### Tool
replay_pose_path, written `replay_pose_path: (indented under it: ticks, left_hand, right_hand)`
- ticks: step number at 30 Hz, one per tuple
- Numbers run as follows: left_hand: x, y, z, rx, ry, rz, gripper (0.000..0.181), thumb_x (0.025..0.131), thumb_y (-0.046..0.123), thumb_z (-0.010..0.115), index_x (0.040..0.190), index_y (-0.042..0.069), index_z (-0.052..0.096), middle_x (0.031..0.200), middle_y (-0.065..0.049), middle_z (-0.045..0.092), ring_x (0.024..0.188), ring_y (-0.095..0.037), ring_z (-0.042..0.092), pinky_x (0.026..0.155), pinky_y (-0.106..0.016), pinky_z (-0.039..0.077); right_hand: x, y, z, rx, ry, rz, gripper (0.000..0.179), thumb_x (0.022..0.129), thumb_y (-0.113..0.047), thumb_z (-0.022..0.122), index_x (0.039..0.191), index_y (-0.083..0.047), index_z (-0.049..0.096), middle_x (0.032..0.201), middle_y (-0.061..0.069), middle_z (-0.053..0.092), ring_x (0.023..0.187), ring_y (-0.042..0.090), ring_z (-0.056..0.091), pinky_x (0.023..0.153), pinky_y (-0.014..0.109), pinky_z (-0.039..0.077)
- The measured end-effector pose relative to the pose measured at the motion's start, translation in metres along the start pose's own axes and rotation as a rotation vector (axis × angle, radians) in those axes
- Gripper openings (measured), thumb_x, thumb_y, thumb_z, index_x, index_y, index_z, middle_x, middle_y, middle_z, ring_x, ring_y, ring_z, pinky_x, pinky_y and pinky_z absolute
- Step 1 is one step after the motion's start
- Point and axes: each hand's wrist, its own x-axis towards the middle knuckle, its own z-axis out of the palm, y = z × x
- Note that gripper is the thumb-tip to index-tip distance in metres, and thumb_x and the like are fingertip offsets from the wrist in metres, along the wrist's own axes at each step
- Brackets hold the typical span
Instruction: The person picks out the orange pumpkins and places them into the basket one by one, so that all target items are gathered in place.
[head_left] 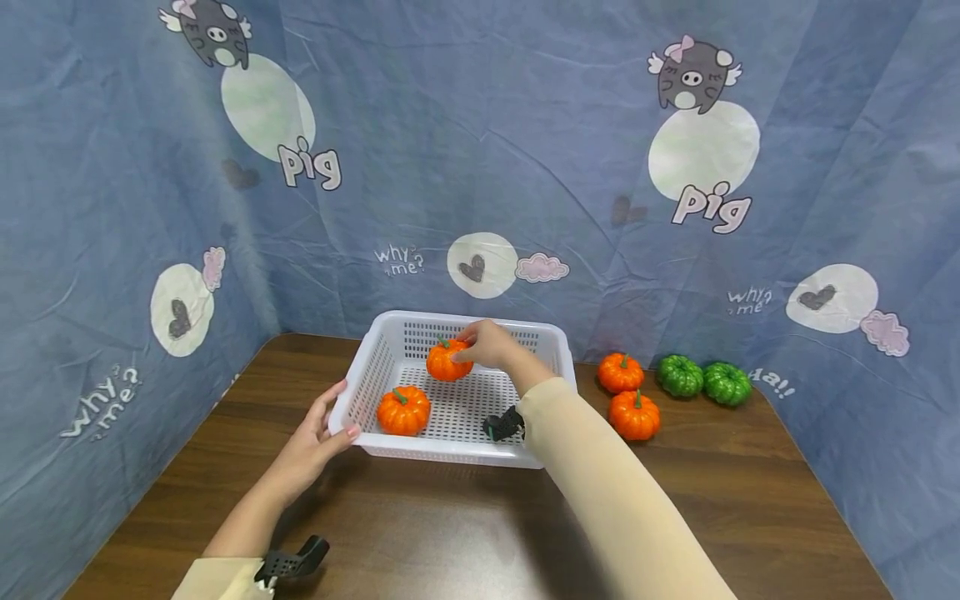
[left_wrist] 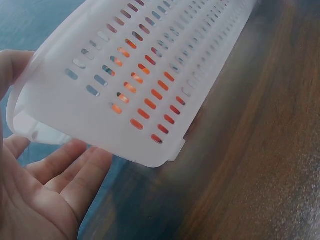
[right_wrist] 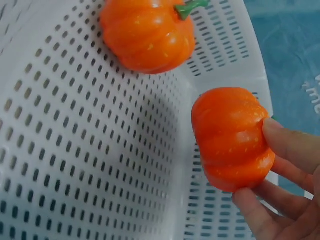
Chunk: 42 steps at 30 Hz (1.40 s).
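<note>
A white perforated plastic basket [head_left: 457, 454] stands on the table. My left hand [head_left: 315, 437] grips its left front corner, thumb over the rim and the other fingers along the outside; the left wrist view shows this hand [left_wrist: 50, 190] against the basket wall [left_wrist: 90, 120]. My right hand [head_left: 495, 346] reaches inside and pinches a small orange pumpkin [head_left: 447, 362] between thumb and fingers. In the right wrist view that pumpkin [right_wrist: 232, 140] is held near the basket's wall. Another orange pumpkin [head_left: 403, 411] with a green stem sits in the basket's front left part.
Right of the basket, two orange pumpkins [head_left: 634, 416] and two green pumpkins [head_left: 727, 384] sit on the brown wooden table [head_left: 420, 533]. A blue cloth [head_left: 480, 150] with pig prints hangs behind and along both sides.
</note>
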Motion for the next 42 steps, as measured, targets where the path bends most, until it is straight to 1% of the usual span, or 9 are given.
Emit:
replay_pose_path:
  ticks: [6, 12, 17, 21, 26, 29, 36, 39, 42]
  left_hand:
    - [-0.001, 0.000, 0.000, 0.015, 0.003, -0.019, 0.079, 0.099, 0.013, 0.061, 0.160, 0.017, 0.011, 0.152, -0.030, 0.033, 0.124, -0.034, 0.051, 0.089, -0.016, 0.046]
    - [0.000, 0.000, 0.000, 0.019, -0.003, -0.005, 0.079, 0.099, 0.014, 0.062, 0.160, 0.017, 0.011, 0.151, -0.029, 0.034, 0.126, -0.039, 0.049, 0.090, -0.017, 0.045]
    - [0.000, 0.000, 0.000, 0.024, -0.006, 0.001, 0.080, 0.099, 0.013, 0.062, 0.160, 0.016, 0.011, 0.151, -0.029, 0.034, 0.126, -0.040, 0.049, 0.090, -0.018, 0.046]
    - [0.000, 0.000, -0.001, 0.024, -0.004, 0.003, 0.079, 0.099, 0.012, 0.062, 0.160, 0.016, 0.012, 0.151, -0.029, 0.033, 0.126, -0.039, 0.049, 0.089, -0.017, 0.046]
    - [0.000, -0.001, -0.001, 0.015, -0.003, 0.007, 0.079, 0.099, 0.011, 0.062, 0.160, 0.015, 0.012, 0.151, -0.030, 0.033, 0.125, -0.036, 0.050, 0.089, -0.017, 0.047]
    - [0.000, -0.001, -0.001, 0.016, -0.004, 0.009, 0.079, 0.099, 0.011, 0.062, 0.160, 0.015, 0.012, 0.150, -0.030, 0.033, 0.124, -0.035, 0.051, 0.089, -0.018, 0.047]
    - [0.000, -0.002, -0.002, 0.006, 0.000, 0.016, 0.078, 0.098, 0.009, 0.062, 0.160, 0.014, 0.013, 0.149, -0.031, 0.035, 0.122, -0.032, 0.053, 0.089, -0.017, 0.048]
    - [0.001, -0.001, -0.001, 0.005, 0.000, 0.017, 0.078, 0.098, 0.009, 0.062, 0.159, 0.014, 0.013, 0.149, -0.031, 0.035, 0.122, -0.034, 0.052, 0.089, -0.017, 0.047]
    - [0.001, -0.001, -0.001, 0.004, -0.001, 0.018, 0.078, 0.098, 0.008, 0.062, 0.159, 0.013, 0.013, 0.149, -0.031, 0.034, 0.123, -0.038, 0.051, 0.089, -0.018, 0.047]
  right_hand:
    - [0.005, 0.006, 0.012, 0.041, -0.021, 0.030, 0.042, 0.089, -0.020, 0.077, 0.127, -0.004, 0.066, 0.125, 0.014, 0.065, 0.114, 0.027, 0.060, 0.096, 0.039, 0.050]
    - [0.007, 0.010, 0.020, 0.072, -0.033, 0.052, 0.039, 0.089, -0.018, 0.078, 0.124, -0.005, 0.068, 0.123, 0.012, 0.066, 0.114, 0.027, 0.060, 0.096, 0.039, 0.051]
    - [0.009, 0.011, 0.025, 0.100, -0.048, 0.082, 0.040, 0.087, -0.016, 0.079, 0.124, -0.005, 0.067, 0.122, 0.011, 0.066, 0.110, 0.024, 0.062, 0.093, 0.036, 0.052]
    - [0.009, 0.012, 0.028, 0.145, -0.036, 0.092, 0.043, 0.086, -0.011, 0.080, 0.126, -0.002, 0.066, 0.125, 0.013, 0.066, 0.109, 0.025, 0.063, 0.092, 0.034, 0.053]
    - [0.013, 0.015, 0.033, 0.164, -0.012, 0.111, 0.046, 0.084, -0.009, 0.081, 0.127, -0.002, 0.065, 0.128, 0.013, 0.064, 0.114, 0.025, 0.061, 0.096, 0.036, 0.051]
    - [0.015, 0.016, 0.036, 0.155, 0.001, 0.117, 0.047, 0.083, -0.010, 0.083, 0.126, -0.003, 0.066, 0.128, 0.012, 0.064, 0.116, 0.026, 0.060, 0.097, 0.037, 0.050]
    - [0.015, 0.010, 0.042, 0.131, 0.014, 0.099, 0.046, 0.081, -0.013, 0.084, 0.123, -0.004, 0.066, 0.123, 0.014, 0.065, 0.112, 0.027, 0.060, 0.097, 0.040, 0.050]
    - [0.016, 0.009, 0.044, 0.139, 0.019, 0.104, 0.047, 0.081, -0.012, 0.084, 0.123, -0.005, 0.066, 0.122, 0.014, 0.065, 0.110, 0.027, 0.061, 0.096, 0.039, 0.051]
    - [0.016, 0.009, 0.045, 0.159, 0.025, 0.111, 0.047, 0.080, -0.010, 0.084, 0.123, -0.005, 0.066, 0.121, 0.014, 0.065, 0.108, 0.026, 0.061, 0.095, 0.039, 0.051]
